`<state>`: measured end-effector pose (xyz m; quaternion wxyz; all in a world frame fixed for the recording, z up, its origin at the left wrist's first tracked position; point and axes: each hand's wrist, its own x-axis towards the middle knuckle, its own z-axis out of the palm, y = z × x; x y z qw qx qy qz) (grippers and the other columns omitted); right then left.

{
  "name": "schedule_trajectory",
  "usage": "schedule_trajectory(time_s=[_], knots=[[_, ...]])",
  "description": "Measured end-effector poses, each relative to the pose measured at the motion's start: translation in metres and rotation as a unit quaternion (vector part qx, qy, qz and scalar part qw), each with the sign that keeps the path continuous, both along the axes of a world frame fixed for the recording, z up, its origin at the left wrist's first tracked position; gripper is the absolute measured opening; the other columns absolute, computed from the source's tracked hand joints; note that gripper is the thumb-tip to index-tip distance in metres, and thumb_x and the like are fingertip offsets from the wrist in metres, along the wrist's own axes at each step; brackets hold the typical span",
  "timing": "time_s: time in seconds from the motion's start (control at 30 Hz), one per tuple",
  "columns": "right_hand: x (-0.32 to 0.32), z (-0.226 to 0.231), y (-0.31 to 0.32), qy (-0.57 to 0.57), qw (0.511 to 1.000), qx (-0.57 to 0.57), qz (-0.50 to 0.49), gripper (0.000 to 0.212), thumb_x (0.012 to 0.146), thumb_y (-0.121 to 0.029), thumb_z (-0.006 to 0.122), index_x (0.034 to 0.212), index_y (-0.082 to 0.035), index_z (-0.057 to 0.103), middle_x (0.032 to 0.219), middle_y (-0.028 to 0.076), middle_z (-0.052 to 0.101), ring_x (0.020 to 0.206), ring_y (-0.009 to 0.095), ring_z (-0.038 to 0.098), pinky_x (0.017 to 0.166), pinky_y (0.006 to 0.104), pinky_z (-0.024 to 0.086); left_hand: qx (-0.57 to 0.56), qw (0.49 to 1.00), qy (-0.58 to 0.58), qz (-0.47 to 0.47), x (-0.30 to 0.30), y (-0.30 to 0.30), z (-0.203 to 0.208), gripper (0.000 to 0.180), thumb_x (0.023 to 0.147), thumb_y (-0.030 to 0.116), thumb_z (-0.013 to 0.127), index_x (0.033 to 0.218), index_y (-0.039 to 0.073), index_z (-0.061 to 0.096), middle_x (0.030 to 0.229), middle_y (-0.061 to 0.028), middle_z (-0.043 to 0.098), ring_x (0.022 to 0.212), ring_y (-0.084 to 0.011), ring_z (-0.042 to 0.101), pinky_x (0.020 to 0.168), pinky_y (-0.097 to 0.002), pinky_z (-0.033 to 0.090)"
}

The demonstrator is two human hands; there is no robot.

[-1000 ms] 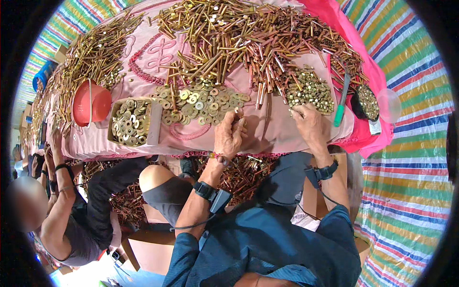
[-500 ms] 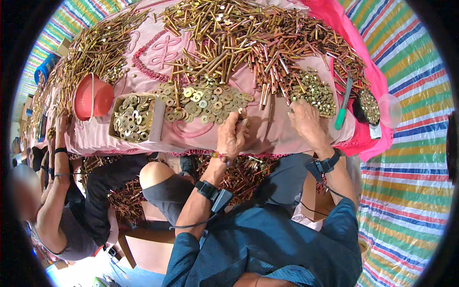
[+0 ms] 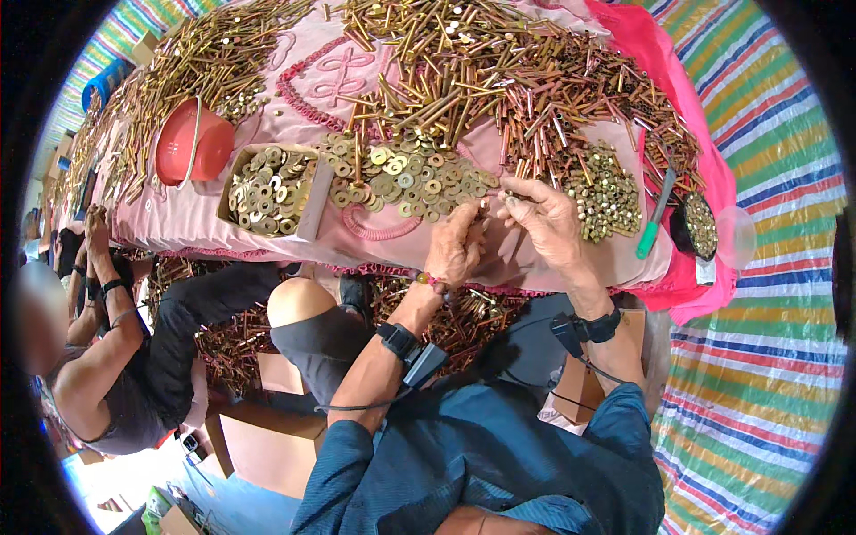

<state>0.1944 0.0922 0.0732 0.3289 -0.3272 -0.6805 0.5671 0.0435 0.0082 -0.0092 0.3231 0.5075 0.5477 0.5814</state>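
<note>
My left hand [image 3: 456, 244] is curled closed above the near edge of the pink cloth [image 3: 357, 254], close to loose washers [image 3: 415, 178]. A small piece shows at its fingertips, too small to name. Just to its right, my right hand [image 3: 548, 225] is closed in a pinch, thumb and forefinger pointing toward the left hand. Whatever they pinch is too small to make out. Beside the right hand lies a pile of small metal nuts [image 3: 606, 198]. Beyond both hands, a big heap of brassy and coppery metal rods [image 3: 455, 76] spreads over the cloth.
Left of the loose washers stands a cardboard box [image 3: 312, 201] of washers, then a red bucket [image 3: 198, 147]. A green-handled knife [image 3: 649, 236] and a black bowl [image 3: 682, 234] of small parts lie at right. A co-worker [image 3: 102, 357] sits at far left.
My right hand has left the pile of nuts and come leftward, close to my left hand. The view has shifted slightly, and the left hand remains closed.
</note>
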Motion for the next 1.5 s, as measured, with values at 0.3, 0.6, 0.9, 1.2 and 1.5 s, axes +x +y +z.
schedule_trajectory(time_s=[0.3, 0.6, 0.9, 1.2, 1.5], knots=[[-0.014, 0.011, -0.006, -0.084, 0.971, 0.223, 0.01, 0.022, 0.09, -0.004, 0.068, 0.112, 0.003, 0.069, 0.098, 0.011, 0.069, 0.087, 0.019, 0.069, 0.074, 0.0297, 0.055, 0.018, 0.997, 0.069, -0.006, -0.001, 0.003, -0.018, 0.057, 0.074, -0.01, 0.053, 0.129, 0.002, 0.057, 0.114, -0.0259, 0.065, 0.1, -0.0458, 0.065, 0.085, -0.0444, 0.054], [-0.013, 0.011, -0.004, -0.112, 0.953, 0.281, 0.006, 0.02, 0.087, -0.006, 0.072, 0.105, 0.001, 0.071, 0.093, 0.013, 0.068, 0.083, 0.022, 0.068, 0.071, 0.0321, 0.053, 0.122, 0.983, 0.131, 0.042, 0.0, 0.006, -0.007, 0.029, 0.093, -0.003, 0.053, 0.12, 0.003, 0.061, 0.094, -0.0145, 0.064, 0.067, -0.0233, 0.069, 0.056, -0.0348, 0.054], [-0.018, 0.01, -0.014, -0.092, 0.978, 0.181, -0.041, 0.018, 0.086, -0.005, 0.072, 0.103, 0.0, 0.072, 0.091, 0.009, 0.068, 0.083, 0.02, 0.066, 0.074, 0.0302, 0.053, 0.05, 0.997, 0.051, -0.006, 0.001, -0.001, -0.007, 0.036, 0.087, -0.008, 0.051, 0.119, 0.003, 0.061, 0.094, -0.0157, 0.064, 0.07, -0.026, 0.069, 0.06, -0.0358, 0.055], [-0.013, 0.002, -0.001, -0.067, 0.961, 0.268, 0.023, 0.021, 0.085, -0.002, 0.072, 0.105, 0.001, 0.071, 0.098, 0.011, 0.067, 0.09, 0.021, 0.066, 0.078, 0.0309, 0.053, 0.062, 0.994, 0.088, -0.002, -0.001, 0.001, -0.015, 0.055, 0.08, -0.011, 0.053, 0.133, 0.005, 0.057, 0.105, -0.0203, 0.065, 0.077, -0.0315, 0.069, 0.069, -0.0376, 0.056], [-0.019, 0.004, -0.015, -0.101, 0.991, 0.069, -0.057, 0.022, 0.084, -0.014, 0.08, 0.097, 0.0, 0.07, 0.088, 0.01, 0.069, 0.08, 0.015, 0.065, 0.068, 0.0309, 0.053, 0.084, 0.991, 0.101, 0.018, 0.001, 0.002, -0.012, 0.031, 0.086, -0.01, 0.048, 0.113, 0.0, 0.061, 0.091, -0.0135, 0.064, 0.07, -0.0253, 0.07, 0.059, -0.0338, 0.056]])
